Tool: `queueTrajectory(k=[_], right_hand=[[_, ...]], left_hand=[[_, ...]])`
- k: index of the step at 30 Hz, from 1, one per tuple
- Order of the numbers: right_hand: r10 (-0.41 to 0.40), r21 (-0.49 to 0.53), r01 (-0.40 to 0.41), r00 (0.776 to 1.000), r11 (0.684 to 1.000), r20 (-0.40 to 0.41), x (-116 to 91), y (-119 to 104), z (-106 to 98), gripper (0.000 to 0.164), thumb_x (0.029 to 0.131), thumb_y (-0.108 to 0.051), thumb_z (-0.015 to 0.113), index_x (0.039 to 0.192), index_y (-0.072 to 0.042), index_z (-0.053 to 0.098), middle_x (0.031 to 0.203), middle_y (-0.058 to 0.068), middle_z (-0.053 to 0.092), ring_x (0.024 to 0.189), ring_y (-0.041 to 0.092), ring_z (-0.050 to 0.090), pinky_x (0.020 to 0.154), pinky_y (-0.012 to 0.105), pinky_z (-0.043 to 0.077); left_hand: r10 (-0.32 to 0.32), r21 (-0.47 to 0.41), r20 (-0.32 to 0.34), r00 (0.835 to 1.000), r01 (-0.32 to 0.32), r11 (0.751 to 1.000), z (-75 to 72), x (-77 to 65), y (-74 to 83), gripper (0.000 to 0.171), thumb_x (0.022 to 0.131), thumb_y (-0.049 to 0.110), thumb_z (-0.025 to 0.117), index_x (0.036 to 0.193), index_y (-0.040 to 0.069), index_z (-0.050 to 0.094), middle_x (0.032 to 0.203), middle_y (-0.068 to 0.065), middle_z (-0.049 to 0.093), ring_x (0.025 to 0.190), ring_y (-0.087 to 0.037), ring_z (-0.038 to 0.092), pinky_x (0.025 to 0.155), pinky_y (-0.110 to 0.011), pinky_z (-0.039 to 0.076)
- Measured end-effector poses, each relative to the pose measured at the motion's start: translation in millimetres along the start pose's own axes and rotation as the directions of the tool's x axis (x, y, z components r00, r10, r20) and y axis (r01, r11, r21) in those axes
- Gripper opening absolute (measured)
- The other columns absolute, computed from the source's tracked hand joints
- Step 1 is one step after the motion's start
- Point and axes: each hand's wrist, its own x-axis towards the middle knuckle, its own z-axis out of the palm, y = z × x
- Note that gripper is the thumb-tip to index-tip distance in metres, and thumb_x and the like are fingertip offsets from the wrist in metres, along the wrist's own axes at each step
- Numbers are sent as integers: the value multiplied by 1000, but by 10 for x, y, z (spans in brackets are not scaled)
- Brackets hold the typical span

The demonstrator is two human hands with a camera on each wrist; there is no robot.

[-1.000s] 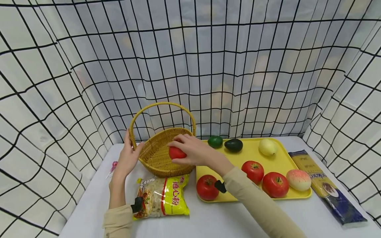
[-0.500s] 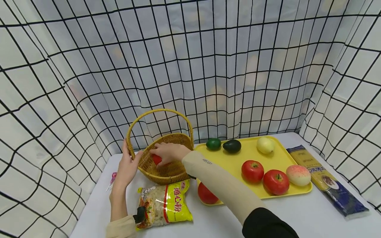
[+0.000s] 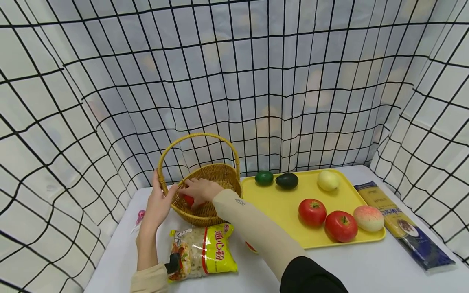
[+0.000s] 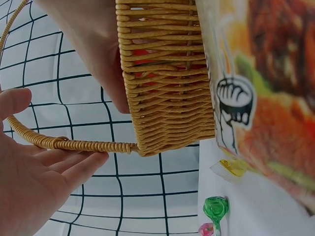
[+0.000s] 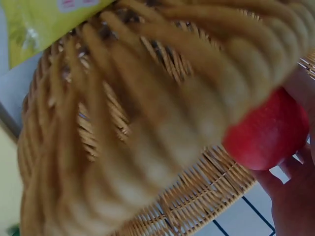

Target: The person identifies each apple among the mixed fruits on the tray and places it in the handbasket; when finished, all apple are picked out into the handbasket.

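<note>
My left hand (image 3: 158, 203) holds the wicker basket (image 3: 222, 175) by the left foot of its arched handle (image 4: 93, 145), fingers on one side and thumb on the other. Inside the basket, low near its left wall, my right hand (image 3: 200, 191) grips a red apple (image 3: 188, 200). The right wrist view shows the fingers round the smooth red apple (image 5: 268, 132), partly behind the blurred rim. Through the weave in the left wrist view, bits of red show. A macaroni bag (image 3: 220, 252) lies just in front of the basket.
On the right, a yellow tray (image 3: 272, 197) bears two avocados (image 3: 287, 180), a yellow fruit (image 3: 328, 180), red apples (image 3: 312, 212) and a peach (image 3: 368, 218). A long pasta packet (image 3: 406, 228) lies beyond. Lollipops (image 4: 215, 207) lie at left. Black netting surrounds the table.
My right hand has carried the apple left and down from over the basket's right side into it. My left hand keeps its place at the handle; the view has shifted slightly.
</note>
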Motion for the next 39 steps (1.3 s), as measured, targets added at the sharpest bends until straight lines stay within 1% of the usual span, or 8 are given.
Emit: queueTrajectory(k=[5, 11, 16, 21, 29, 34, 36, 39], right_hand=[[32, -27, -31, 999, 999, 23, -14, -25, 51, 81, 95, -58, 64, 163, -42, 21, 168, -5, 28, 157, 16, 28, 128, 37, 30], [22, -102, -17, 999, 995, 47, -20, -154, 60, 76, 98, -61, 56, 163, -41, 22, 168, -8, 26, 157, 15, 24, 129, 38, 25], [48, -47, -45, 996, 998, 71, 7, -260, 56, 70, 101, -52, 58, 161, -44, 24, 168, -11, 24, 158, 12, 22, 130, 39, 24], [58, 2, -58, 995, 998, 83, 24, -286, 65, 64, 107, -36, 52, 163, -41, 22, 169, -11, 23, 159, 13, 23, 129, 40, 26], [51, 93, -58, 996, 994, 77, -1, -230, 42, 68, 107, -33, 53, 164, -40, 16, 170, -9, 24, 159, 15, 25, 128, 43, 30], [-27, 97, 31, 999, 995, -45, -113, -173, 2, 61, 108, -38, 49, 163, -30, 22, 167, -4, 30, 156, 18, 28, 127, 43, 29], [-61, 107, 75, 990, 991, -128, -262, -159, 28, 58, 108, -40, 48, 161, -25, 28, 164, -2, 34, 155, 19, 29, 126, 43, 30], [-71, 165, 112, 969, 980, -236, -614, -124, 112, 58, 108, -44, 48, 159, -21, 32, 164, 3, 34, 156, 23, 26, 126, 46, 28]], left_hand=[[11, -4, -1, 1000, -11, 1000, 51, 5, 14, 89, 108, 50, 42, 161, 29, -27, 166, -35, 17, 147, -56, 32, 115, -70, 34], [10, 19, -8, 1000, -10, 1000, 1, -17, -3, 89, 108, 49, 41, 160, 27, -28, 166, -36, 16, 147, -58, 30, 114, -72, 33], [-8, 27, 4, 1000, 8, 1000, -26, -41, -44, 90, 108, 51, 41, 159, 27, -30, 166, -36, 14, 147, -58, 29, 113, -72, 34], [16, 31, 1, 1000, -16, 999, 4, -20, -66, 92, 108, 51, 42, 160, 26, -29, 165, -38, 15, 144, -59, 33, 112, -71, 37], [40, 46, -11, 999, -40, 998, 20, 0, -29, 92, 108, 48, 43, 160, 23, -28, 164, -39, 15, 143, -60, 34, 111, -72, 36], [39, 39, -19, 999, -38, 999, 0, 27, -19, 91, 107, 51, 42, 161, 26, -27, 165, -38, 17, 144, -59, 34, 112, -71, 36], [38, 35, -19, 999, -37, 999, 0, 25, -23, 91, 108, 50, 43, 161, 25, -27, 165, -38, 17, 143, -59, 35, 111, -71, 37], [37, 33, -15, 999, -36, 999, 4, 15, -37, 91, 108, 47, 43, 161, 23, -26, 165, -38, 16, 145, -58, 34, 113, -71, 36]])
